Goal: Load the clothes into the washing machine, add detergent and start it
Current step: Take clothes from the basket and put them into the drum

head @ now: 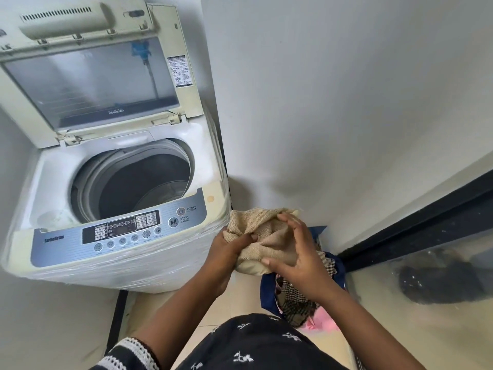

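Clothes, a bunched beige cloth (pixel 262 237), are gripped by both the left hand (pixel 226 251) and right hand (pixel 296 252) just right of the open washing machine (pixel 117 198), above a blue laundry bag (pixel 269 289) of checked and pink garments.

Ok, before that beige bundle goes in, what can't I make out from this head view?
- Drum bottom: dark, cut off by the control panel; load unknown.
- Small panel labels: too small.
- Laundry bag contents: mostly hidden behind the right hand and beige cloth.
- Cloth type: bunched in the left hand's grip.
- Detergent: none in frame.
- Dark shape behind glass: blurred.
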Tool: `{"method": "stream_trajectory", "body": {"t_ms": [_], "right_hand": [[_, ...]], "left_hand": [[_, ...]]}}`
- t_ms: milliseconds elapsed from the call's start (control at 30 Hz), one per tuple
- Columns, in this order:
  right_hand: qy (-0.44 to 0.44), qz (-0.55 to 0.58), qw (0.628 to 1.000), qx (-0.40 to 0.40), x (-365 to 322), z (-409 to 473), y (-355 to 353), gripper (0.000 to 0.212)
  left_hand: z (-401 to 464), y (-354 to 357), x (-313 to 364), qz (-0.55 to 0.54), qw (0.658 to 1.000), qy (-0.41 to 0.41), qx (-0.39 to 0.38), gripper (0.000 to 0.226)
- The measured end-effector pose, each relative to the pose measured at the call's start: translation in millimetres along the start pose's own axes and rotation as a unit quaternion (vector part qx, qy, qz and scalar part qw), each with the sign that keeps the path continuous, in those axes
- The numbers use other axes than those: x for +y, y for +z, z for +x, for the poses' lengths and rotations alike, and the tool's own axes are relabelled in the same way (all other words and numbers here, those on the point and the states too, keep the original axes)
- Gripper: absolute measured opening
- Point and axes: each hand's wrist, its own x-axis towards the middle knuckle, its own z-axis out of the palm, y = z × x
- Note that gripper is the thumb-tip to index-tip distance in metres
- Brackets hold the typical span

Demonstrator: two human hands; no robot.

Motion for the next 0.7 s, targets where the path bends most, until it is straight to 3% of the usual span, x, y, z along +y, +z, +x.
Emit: {"method": "stream_trajectory", "body": {"t_ms": [67,167,333,467,567,600,700], "right_hand": [[0.044,-0.059,0.997,-0.004,6,3,0,0.107],[0.094,0.106,0.986,-0.085,5,1,1,0.122],[0.138,0.290,0.943,-0.090,3,-11,2,0.099],[0.153,0.384,0.909,-0.050,5,-14,3,0.086],[0.152,0.383,0.911,-0.008,11,-12,-1,0.093],[0.150,0.382,0.912,-0.001,11,-11,-2,0.096],[0.148,0.378,0.914,-0.006,9,-7,-2,0.092]], "left_hand": [[-3,-1,1,-0.007,1.000,0.001,-0.022,0.040],[-12,-4,5,-0.011,0.997,-0.006,-0.073,0.048],[-22,-1,12,0.010,0.991,0.019,-0.133,0.049],[-25,12,2,0.074,0.991,0.094,-0.064,0.050],[-20,14,-10,0.173,0.978,0.109,0.034,0.065],[-21,12,-10,0.170,0.981,0.089,0.025,0.071],[-26,7,-12,0.014,0.991,-0.009,-0.132,0.079]]}}
